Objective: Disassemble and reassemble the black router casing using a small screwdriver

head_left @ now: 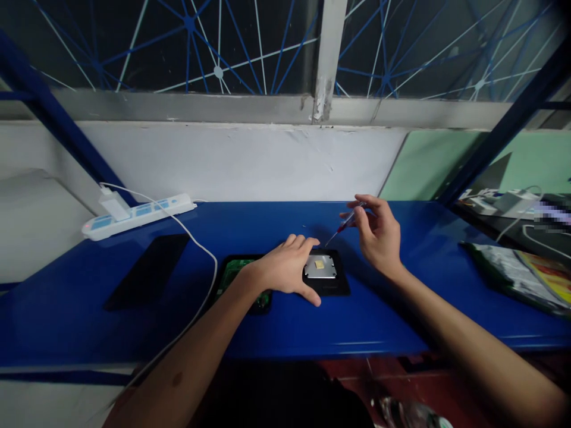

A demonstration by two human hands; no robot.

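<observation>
A slim screwdriver (344,224) is pinched between the fingers of my right hand (380,235), its shaft slanting down to the left. Its tip is near the top edge of a black flat casing (341,288); whether it touches cannot be told. Set in that casing is a silver metal plate (328,270) with a small beige square pad. My left hand (288,261) lies across the casing's left side, fingers stretched and thumb apart. Under my left wrist, partly hidden, sits a black tray-like shell with a green circuit board (236,268).
A white power strip (147,215) with a plugged-in charger stands at the back left, its white cable (213,267) crossing the blue table (285,339). A black flat panel (149,270) lies left. A tiny piece (304,226) lies behind my hands. At right is a shiny packet (517,273).
</observation>
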